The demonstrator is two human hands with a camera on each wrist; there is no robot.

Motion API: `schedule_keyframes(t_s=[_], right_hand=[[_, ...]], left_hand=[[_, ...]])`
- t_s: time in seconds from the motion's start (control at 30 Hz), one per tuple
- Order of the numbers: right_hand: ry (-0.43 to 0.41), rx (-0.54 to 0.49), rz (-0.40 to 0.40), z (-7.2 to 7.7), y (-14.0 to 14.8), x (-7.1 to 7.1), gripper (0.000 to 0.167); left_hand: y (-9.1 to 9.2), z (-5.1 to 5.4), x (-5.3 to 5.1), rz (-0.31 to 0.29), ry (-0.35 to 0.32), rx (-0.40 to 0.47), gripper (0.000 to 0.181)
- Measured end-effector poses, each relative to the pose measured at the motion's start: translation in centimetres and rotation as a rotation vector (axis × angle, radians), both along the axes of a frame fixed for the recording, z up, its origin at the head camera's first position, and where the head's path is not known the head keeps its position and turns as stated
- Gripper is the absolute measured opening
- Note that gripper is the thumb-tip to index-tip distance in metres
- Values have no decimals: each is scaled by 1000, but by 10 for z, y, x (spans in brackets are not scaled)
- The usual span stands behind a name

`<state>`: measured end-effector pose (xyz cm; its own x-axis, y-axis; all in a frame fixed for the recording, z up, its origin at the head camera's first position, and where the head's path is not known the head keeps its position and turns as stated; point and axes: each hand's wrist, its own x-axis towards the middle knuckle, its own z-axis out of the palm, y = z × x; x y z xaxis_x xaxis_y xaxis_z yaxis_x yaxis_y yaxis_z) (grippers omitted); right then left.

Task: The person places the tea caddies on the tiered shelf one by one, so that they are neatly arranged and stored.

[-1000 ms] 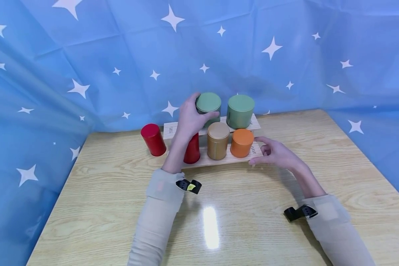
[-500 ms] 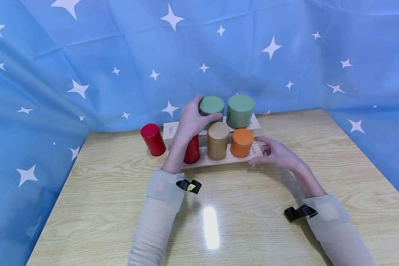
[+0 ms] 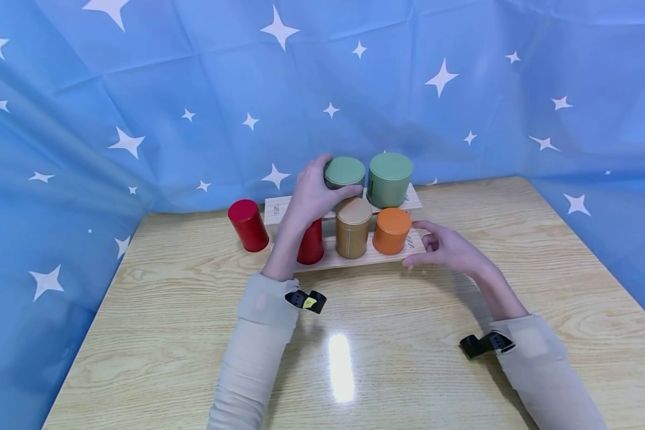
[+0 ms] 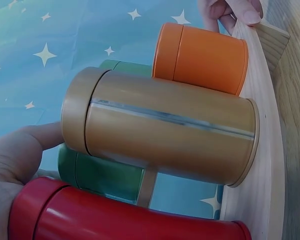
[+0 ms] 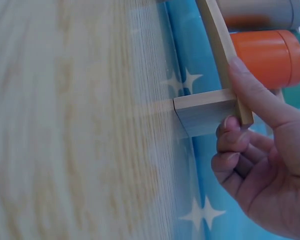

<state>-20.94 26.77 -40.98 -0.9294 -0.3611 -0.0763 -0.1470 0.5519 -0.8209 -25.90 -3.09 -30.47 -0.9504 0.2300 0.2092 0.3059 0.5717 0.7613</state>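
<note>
My left hand [image 3: 313, 190] grips a green canister [image 3: 345, 171] by its upper part, over the rear step of a two-step wooden rack [image 3: 330, 257]. The canister's base is hidden behind a gold canister [image 3: 353, 230]. To its right another green canister [image 3: 390, 179] stands upright on the rear step. On the front step are a red canister [image 3: 311, 243], partly covered by my left arm, the gold one and a shorter orange canister [image 3: 392, 232]. My right hand [image 3: 448, 248] holds the rack's right end, thumb [image 5: 250, 82] on the front board and fingers curled beneath.
A second red canister [image 3: 248, 227] stands on the wooden table [image 3: 166, 310], just left of the rack. A blue cloth with white stars [image 3: 204, 101] hangs behind and along the table's sides. Bright glare [image 3: 341, 367] lies on the tabletop near the front.
My left hand has shifted the green canister to the right and slightly lower, closer to the other green one. The right hand stays at the rack's end.
</note>
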Motion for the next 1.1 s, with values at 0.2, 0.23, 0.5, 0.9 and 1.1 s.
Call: schedule_keyframes(t_s=[0.2, 0.23, 0.5, 0.9, 1.1], right_hand=[[-10, -4, -5, 0, 1, 0, 90], [-12, -5, -6, 0, 1, 1, 90], [-9, -12, -4, -1, 0, 1, 90], [-3, 0, 0, 0, -2, 1, 90], [1, 3, 2, 1, -1, 1, 89]], left_hand=[[1, -1, 1, -9, 22, 41, 85], [1, -1, 2, -9, 37, 51, 85], [1, 2, 5, -20, 182, 106, 78], [-16, 16, 24, -15, 300, 202, 58], [-33, 18, 35, -1, 392, 225, 53]])
